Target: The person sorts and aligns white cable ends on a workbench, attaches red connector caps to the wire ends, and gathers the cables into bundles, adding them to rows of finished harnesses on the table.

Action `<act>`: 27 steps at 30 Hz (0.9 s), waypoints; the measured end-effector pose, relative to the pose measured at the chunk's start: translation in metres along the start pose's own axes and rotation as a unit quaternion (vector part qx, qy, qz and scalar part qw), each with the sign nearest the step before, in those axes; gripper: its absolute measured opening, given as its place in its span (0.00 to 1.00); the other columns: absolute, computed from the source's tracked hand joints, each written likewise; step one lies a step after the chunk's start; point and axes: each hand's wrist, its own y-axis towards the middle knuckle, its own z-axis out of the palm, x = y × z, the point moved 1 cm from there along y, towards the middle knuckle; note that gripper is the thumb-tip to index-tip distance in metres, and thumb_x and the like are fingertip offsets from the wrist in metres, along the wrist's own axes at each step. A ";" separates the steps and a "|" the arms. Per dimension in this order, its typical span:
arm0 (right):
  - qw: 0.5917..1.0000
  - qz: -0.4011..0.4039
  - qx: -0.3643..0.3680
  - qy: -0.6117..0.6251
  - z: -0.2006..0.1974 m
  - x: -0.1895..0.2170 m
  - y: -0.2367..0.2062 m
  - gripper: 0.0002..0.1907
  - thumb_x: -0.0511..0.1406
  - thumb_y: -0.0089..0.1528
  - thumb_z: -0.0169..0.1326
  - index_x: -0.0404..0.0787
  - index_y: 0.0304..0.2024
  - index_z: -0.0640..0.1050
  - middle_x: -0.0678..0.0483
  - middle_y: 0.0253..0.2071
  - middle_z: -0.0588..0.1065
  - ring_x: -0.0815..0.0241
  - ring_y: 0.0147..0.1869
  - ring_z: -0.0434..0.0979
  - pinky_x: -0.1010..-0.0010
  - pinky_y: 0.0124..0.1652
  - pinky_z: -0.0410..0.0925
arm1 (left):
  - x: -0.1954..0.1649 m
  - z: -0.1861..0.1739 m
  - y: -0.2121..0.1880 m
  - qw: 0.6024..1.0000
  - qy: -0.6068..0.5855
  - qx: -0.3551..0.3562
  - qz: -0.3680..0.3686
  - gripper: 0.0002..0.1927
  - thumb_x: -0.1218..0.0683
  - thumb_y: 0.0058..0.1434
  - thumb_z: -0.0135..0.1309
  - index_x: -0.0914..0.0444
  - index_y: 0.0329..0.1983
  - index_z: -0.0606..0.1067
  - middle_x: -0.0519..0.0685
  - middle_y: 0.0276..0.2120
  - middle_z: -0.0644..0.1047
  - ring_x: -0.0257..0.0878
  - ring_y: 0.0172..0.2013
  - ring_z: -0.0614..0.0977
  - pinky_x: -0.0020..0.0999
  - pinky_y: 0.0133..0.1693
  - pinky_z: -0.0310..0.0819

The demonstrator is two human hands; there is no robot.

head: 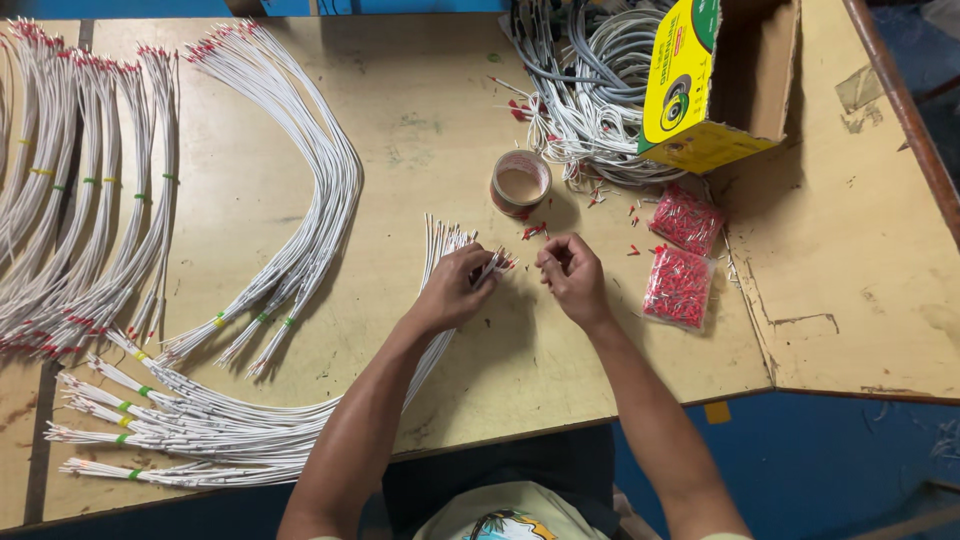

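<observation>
My left hand (455, 288) grips a bundle of thin white wires (436, 245) near their ends, with some red-tipped ends sticking out toward the right. My right hand (570, 275) is curled just beside those ends, fingers pinched together on something too small to make out, perhaps a red terminal. The bundle trails back under my left forearm toward the table's front edge. Two clear bags of red terminals (682, 260) lie just right of my right hand. A roll of tape (520, 183) sits behind both hands.
Bundles of white wires (300, 190) tied with green and yellow bands lie across the left of the wooden table (420, 100). An open cardboard box (725, 80) and a tangle of grey cables (590, 90) sit at the back right. Loose red terminals are scattered near the tape.
</observation>
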 end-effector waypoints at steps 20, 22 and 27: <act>0.994 -0.013 0.026 0.104 -0.008 -0.001 0.000 0.06 0.27 0.65 0.58 0.31 0.45 0.80 0.51 0.38 0.81 0.66 0.34 0.80 0.77 0.33 0.71 | -0.002 -0.001 0.000 0.999 -0.012 0.037 -0.006 0.10 0.59 0.59 0.54 0.67 0.43 0.78 0.55 0.35 0.74 0.47 0.34 0.78 0.41 0.38 0.72; 0.993 -0.019 0.021 0.116 -0.008 -0.001 0.000 0.05 0.27 0.66 0.58 0.31 0.44 0.80 0.51 0.38 0.81 0.67 0.34 0.80 0.77 0.34 0.71 | -0.003 -0.002 0.000 0.999 -0.014 0.037 -0.005 0.11 0.59 0.59 0.55 0.66 0.44 0.78 0.55 0.35 0.75 0.48 0.34 0.78 0.41 0.38 0.72; 0.994 -0.046 0.020 0.098 -0.005 0.003 -0.002 0.05 0.26 0.66 0.58 0.33 0.45 0.80 0.52 0.42 0.80 0.69 0.37 0.79 0.78 0.34 0.71 | -0.006 -0.003 0.001 0.999 -0.026 0.043 -0.021 0.11 0.59 0.58 0.56 0.64 0.44 0.78 0.54 0.36 0.77 0.47 0.34 0.80 0.40 0.39 0.75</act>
